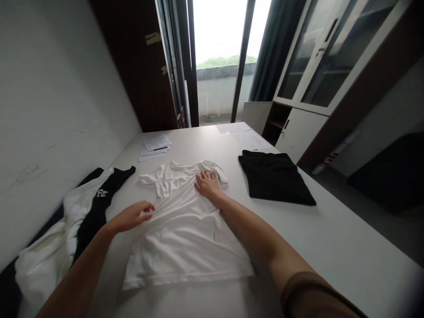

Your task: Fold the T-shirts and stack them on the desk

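Observation:
A white T-shirt (185, 238) lies spread on the white table, its collar toward the far end and its hem toward me. Creases run diagonally across its chest, and the left side is bunched below the sleeve. My right hand (207, 183) rests flat on the upper chest near the right sleeve, fingers spread. At the shirt's left edge is my left hand (137, 215), its fingers slightly bent and the thumb apart from them. Nothing shows between those fingers; whether they touch the fabric is hard to see.
A folded black garment (274, 179) lies on the table (344, 247) to the right. Black and white clothes (74, 207) are heaped along the left wall. Papers (155, 145) with a pen sit at the back left, and more sheets (245, 134) at the far edge.

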Demonstrator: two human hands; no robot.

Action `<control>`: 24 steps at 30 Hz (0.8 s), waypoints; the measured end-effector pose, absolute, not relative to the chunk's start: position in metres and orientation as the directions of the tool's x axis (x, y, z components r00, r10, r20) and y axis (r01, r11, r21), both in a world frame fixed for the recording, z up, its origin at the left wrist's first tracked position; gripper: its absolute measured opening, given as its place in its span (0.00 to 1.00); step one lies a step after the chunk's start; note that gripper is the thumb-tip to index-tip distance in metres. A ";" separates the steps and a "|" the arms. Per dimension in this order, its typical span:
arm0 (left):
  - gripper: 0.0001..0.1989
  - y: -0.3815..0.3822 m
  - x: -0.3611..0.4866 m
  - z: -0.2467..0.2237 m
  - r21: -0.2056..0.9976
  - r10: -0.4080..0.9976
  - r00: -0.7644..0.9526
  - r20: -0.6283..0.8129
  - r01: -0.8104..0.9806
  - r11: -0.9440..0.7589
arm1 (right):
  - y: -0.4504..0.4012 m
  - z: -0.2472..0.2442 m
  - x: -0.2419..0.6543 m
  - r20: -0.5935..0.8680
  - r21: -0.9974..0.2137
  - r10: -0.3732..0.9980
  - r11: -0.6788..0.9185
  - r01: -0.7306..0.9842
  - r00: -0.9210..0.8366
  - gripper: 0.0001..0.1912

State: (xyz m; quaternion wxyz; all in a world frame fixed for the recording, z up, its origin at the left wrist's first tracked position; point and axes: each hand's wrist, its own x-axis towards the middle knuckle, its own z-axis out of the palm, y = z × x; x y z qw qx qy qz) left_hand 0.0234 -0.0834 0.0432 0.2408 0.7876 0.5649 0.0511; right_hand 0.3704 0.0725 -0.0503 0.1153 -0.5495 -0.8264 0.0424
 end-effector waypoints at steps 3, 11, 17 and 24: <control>0.19 -0.029 0.059 0.025 0.406 0.923 0.377 0.072 0.834 -0.372 | 0.071 -0.048 0.371 0.150 -0.202 0.915 0.399 0.895 -0.374 0.32; 0.31 0.076 0.122 -0.051 0.123 0.997 0.008 0.071 0.992 -0.017 | 0.067 -0.046 0.379 0.199 -0.207 0.898 0.429 0.879 -0.391 0.28; 0.39 0.115 0.107 -0.066 0.083 0.997 -0.056 -0.045 0.995 0.059 | 0.085 -0.038 0.398 0.333 -0.260 0.900 0.374 0.890 -0.281 0.20; 0.35 0.138 0.071 -0.049 0.027 0.976 -0.215 0.044 0.976 0.214 | 0.103 -0.039 0.444 0.312 -0.342 0.932 -0.073 0.937 0.187 0.20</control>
